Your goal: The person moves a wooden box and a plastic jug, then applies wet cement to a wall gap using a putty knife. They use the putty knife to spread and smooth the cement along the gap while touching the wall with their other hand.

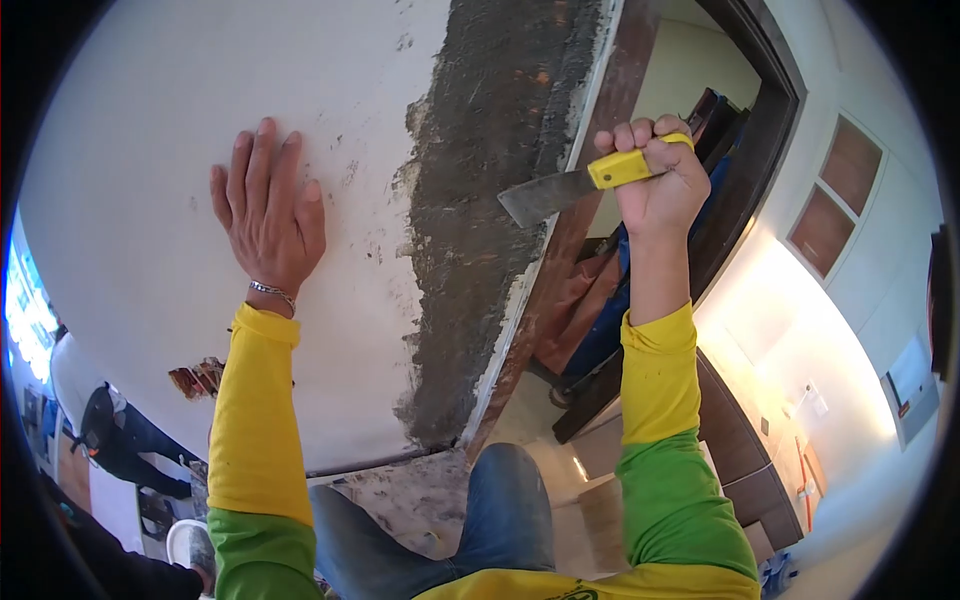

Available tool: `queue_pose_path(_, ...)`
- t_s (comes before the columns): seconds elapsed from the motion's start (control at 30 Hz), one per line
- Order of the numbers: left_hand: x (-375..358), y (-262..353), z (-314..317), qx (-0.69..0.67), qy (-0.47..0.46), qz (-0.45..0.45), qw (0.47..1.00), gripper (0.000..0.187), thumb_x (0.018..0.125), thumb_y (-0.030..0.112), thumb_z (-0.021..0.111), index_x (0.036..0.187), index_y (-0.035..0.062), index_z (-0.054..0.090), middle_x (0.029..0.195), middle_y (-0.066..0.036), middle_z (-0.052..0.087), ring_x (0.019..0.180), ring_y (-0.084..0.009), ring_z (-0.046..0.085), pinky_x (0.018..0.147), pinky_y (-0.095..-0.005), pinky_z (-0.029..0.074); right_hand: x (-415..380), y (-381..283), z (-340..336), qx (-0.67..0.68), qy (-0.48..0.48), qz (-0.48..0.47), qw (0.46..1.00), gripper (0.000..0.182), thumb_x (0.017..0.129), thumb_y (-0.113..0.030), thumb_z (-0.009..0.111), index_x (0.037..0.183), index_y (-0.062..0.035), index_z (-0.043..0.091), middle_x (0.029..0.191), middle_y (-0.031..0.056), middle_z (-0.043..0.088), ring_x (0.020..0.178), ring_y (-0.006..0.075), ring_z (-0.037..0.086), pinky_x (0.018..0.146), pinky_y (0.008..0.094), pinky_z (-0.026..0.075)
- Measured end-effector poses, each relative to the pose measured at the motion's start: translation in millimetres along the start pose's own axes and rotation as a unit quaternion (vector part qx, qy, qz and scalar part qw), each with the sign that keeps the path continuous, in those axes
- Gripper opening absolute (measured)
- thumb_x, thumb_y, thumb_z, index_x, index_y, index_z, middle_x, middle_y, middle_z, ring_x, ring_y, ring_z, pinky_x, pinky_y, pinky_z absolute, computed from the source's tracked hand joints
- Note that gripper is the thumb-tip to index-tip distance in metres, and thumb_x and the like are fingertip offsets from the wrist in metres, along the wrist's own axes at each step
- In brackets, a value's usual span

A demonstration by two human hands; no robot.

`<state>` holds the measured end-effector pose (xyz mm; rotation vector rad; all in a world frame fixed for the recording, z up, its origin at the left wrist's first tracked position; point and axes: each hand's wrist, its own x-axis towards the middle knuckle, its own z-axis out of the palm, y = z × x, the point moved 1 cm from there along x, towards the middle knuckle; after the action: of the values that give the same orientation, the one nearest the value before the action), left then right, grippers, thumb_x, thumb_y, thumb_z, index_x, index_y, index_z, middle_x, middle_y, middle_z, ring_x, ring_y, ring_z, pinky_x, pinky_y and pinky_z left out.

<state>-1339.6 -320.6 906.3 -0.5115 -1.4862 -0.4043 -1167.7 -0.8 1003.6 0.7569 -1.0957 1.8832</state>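
The right hand (655, 190) is closed in a full fist around the yellow handle (628, 166) of a scraper (560, 190); the grip is tight, with no gap visible between fingers and handle. The steel blade (535, 197) points left, its edge at the right margin of the dark stripped band (480, 200) on the wall (140, 180), just beside the brown door frame (575, 235). The left hand (268, 215) lies flat and open on the white painted face, well left of the band, holding nothing

For a clean pass, the blade should be kept at a shallow angle to the surface, so that coating is lifted rather than the substrate gouged. Strokes are best directed along the band, away from the bracing hand. The frame edge is likely to be nicked if the corner of the blade is allowed to dig in
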Motion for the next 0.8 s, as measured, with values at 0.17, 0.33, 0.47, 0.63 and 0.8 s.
queue_pose_path(0.17,0,-1,1,0.005,0.006,-0.002,1.000,0.045,0.095,0.033,0.047,0.135,0.0153,0.059,0.149,-0.005,0.049,0.143,-0.0251,0.038,0.121,-0.0454,0.016,3,-1,9,-0.091,0.007,0.017,0.996,0.014,0.089,-0.017,0.064,0.081,-0.0120,0.053,0.069,0.0035,0.052,0.062,0.0188,0.054,0.059,0.0375,0.051)
queue_pose_path(0.33,0,-1,2,0.009,0.016,0.006,1.000,0.044,0.098,0.032,0.044,0.137,0.0146,0.058,0.148,-0.005,0.051,0.142,-0.0254,0.040,0.120,-0.0445,0.018,11,7,23,-0.129,-0.096,-0.054,0.985,0.023,0.089,-0.016,0.067,0.072,-0.0096,0.052,0.058,0.0039,0.051,0.048,0.0183,0.054,0.044,0.0327,0.046)
queue_pose_path(0.47,-1,-3,3,0.010,0.019,0.003,1.000,0.044,0.098,0.034,0.044,0.135,0.0158,0.059,0.148,-0.004,0.051,0.141,-0.0249,0.040,0.120,-0.0443,0.019,8,40,8,-0.210,-0.059,0.038,0.975,0.022,0.087,-0.011,0.067,0.071,-0.0033,0.054,0.056,0.0058,0.051,0.045,0.0170,0.052,0.042,0.0329,0.045)
queue_pose_path(0.63,0,-3,5,-0.005,0.035,0.007,0.999,0.043,0.099,0.035,0.044,0.134,0.0160,0.060,0.147,-0.004,0.053,0.140,-0.0246,0.042,0.120,-0.0441,0.019,16,16,27,-0.139,-0.052,-0.011,0.989,0.012,0.086,-0.008,0.064,0.080,0.0007,0.059,0.057,0.0062,0.052,0.045,0.0173,0.052,0.043,0.0325,0.045)
queue_pose_path(0.8,-2,-2,4,-0.016,0.035,-0.003,0.999,0.043,0.099,0.036,0.044,0.134,0.0165,0.060,0.146,-0.003,0.054,0.139,-0.0241,0.043,0.120,-0.0436,0.019,8,36,16,-0.273,-0.056,0.052,0.959,0.012,0.087,-0.008,0.062,0.082,0.0023,0.060,0.059,0.0055,0.050,0.047,0.0166,0.052,0.045,0.0332,0.046)
